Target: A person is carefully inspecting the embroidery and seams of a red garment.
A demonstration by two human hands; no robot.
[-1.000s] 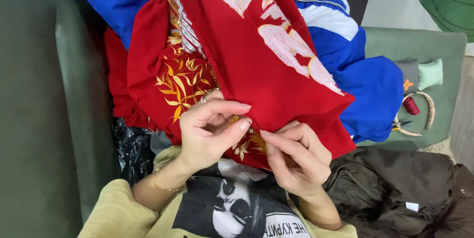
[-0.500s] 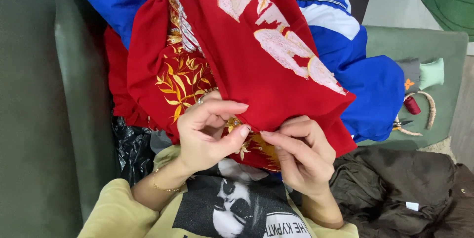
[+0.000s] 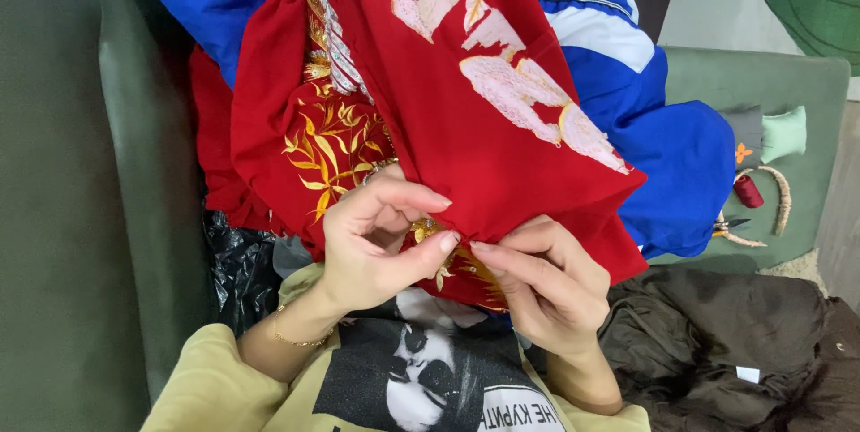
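Left fingers: the left hand [image 3: 372,244] has thumb and forefinger curled and pinched together on the lower edge of the red embroidered cloth [image 3: 466,128], at a patch of gold stitching.
Right fingers: the right hand [image 3: 546,284] has its fingers closed on the same edge just beside the left fingertips, its forefinger tip almost touching the left thumb.
Red cloth: it hangs over the lap and rises to the top of the view, with gold leaf embroidery [image 3: 336,150] on the left part and pale pink embroidery [image 3: 528,96] on the upper fold.
Wrist: a thin gold bracelet [image 3: 296,340] circles the left wrist.
Clothing: a yellow shirt [image 3: 210,387] with a black and white printed picture lies below the hands.
Behind the cloth: a blue garment with white stripes [image 3: 627,65] lies under and beside the red cloth.
Seat: a green sofa [image 3: 81,199] surrounds the person.
Right side: a dark brown garment [image 3: 717,342] lies near the right hand; a red thread spool [image 3: 748,191] rests farther off on the sofa.
Left side: black plastic [image 3: 237,266] shows just below the red cloth.
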